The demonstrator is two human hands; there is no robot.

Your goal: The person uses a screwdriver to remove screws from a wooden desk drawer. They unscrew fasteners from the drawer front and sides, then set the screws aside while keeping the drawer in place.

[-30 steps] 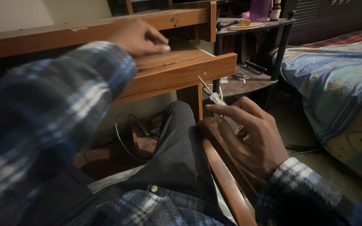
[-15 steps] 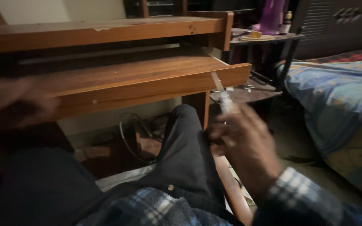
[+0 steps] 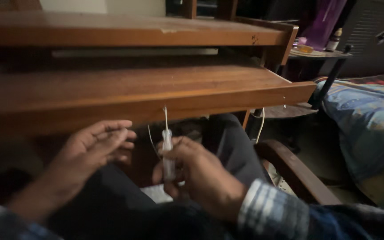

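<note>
My right hand (image 3: 198, 175) grips a small screwdriver (image 3: 167, 149) with a clear handle, held upright over my lap. Its thin metal shaft points up and its tip is close to the front edge of the pull-out wooden tray (image 3: 156, 95) of the desk. My left hand (image 3: 96, 149) is open, palm turned up, fingers apart, just left of the screwdriver and holding nothing. Both hands are below the tray's front edge.
The wooden desk top (image 3: 125, 31) lies above the tray. A curved wooden chair arm (image 3: 296, 171) is at my right. A bed with a blue patterned cover (image 3: 370, 124) stands at the right. A small side table (image 3: 318, 54) holds a bottle and purple item.
My left hand came down from the desk top to my lap. My right hand moved the screwdriver left to the middle, under the tray, and the view swung right.
</note>
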